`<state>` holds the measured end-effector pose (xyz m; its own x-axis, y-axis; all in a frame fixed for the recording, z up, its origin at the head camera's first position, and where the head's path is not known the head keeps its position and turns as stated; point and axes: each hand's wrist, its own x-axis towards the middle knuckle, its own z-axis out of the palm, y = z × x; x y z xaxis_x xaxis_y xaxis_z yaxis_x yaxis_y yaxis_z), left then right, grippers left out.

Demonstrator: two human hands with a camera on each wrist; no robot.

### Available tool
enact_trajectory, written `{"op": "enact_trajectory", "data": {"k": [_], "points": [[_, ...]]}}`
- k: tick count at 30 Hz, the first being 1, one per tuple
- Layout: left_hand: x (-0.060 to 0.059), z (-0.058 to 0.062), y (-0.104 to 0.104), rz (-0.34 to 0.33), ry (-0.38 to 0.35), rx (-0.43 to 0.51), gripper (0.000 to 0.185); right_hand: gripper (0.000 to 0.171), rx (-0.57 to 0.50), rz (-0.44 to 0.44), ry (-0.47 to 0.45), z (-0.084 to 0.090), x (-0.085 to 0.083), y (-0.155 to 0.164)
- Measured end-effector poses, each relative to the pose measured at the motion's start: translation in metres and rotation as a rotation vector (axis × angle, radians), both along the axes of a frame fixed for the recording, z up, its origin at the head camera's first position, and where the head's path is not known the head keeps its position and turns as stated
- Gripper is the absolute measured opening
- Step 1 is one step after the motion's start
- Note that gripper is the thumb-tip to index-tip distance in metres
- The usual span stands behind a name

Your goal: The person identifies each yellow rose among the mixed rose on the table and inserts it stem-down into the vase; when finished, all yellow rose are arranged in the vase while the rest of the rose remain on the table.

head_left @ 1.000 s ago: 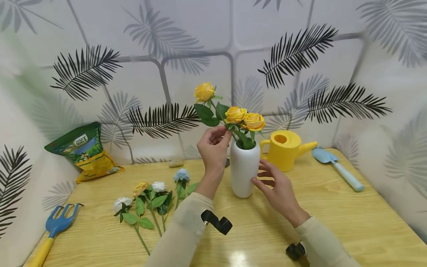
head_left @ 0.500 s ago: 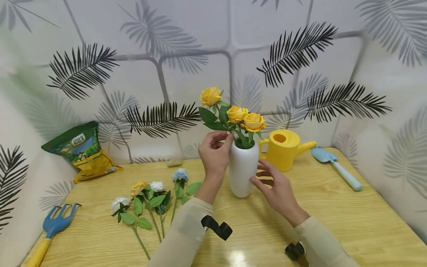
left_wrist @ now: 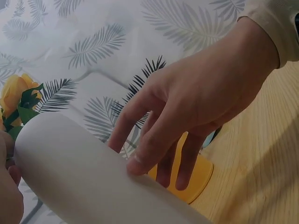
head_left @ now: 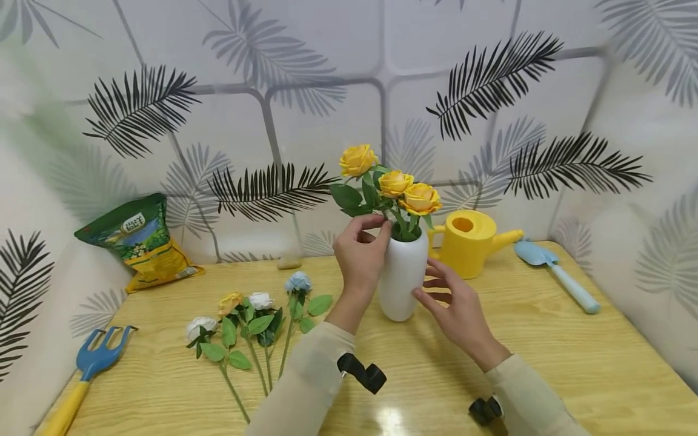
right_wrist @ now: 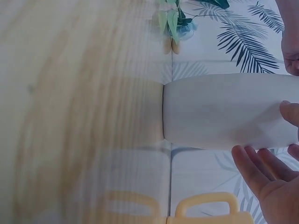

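The left hand [head_left: 362, 254] is pinching a rose stem [head_left: 388, 219] at the white vase [head_left: 402, 278] mouth, so it should be pushing gently while the open right hand [head_left: 455, 306] is steadying the vase's side.

Rake [head_left: 89, 375]: handle end cut off by the bottom edge.
Rose stems: hidden inside the vase [head_left: 402, 280].
Watering can [right_wrist: 201, 210]: mostly cut off in the right wrist view.
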<state>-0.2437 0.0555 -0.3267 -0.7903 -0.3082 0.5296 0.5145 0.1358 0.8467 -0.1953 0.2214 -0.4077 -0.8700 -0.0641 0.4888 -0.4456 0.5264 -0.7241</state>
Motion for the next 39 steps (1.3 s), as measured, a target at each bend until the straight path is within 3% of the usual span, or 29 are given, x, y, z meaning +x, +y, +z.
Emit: {"op": "enact_trajectory", "data": {"k": [7,14,20,26,30,39], "points": [[-0.001,0.002,0.0,0.101,0.041,0.006,0.012,0.062,-0.015,0.036,-0.018,-0.001,-0.002,-0.005],[-0.003,-0.003,-0.001,0.095,0.109,-0.096,0.009,0.062,-0.006,0.006,-0.017,-0.001,-0.003,-0.003],[-0.005,-0.005,-0.006,0.134,0.119,-0.03,0.01,0.061,-0.016,0.037,-0.021,-0.001,-0.007,-0.006],[-0.004,-0.006,-0.004,0.091,0.106,-0.048,0.009,0.062,-0.006,0.024,0.003,-0.002,-0.005,-0.004],[-0.001,-0.008,-0.004,0.044,0.138,-0.072,0.007,0.062,0.007,0.016,0.025,-0.001,-0.002,-0.001],[0.014,-0.012,-0.016,-0.003,0.177,-0.064,0.01,0.062,0.011,0.008,-0.002,0.0,0.003,0.003]]}}
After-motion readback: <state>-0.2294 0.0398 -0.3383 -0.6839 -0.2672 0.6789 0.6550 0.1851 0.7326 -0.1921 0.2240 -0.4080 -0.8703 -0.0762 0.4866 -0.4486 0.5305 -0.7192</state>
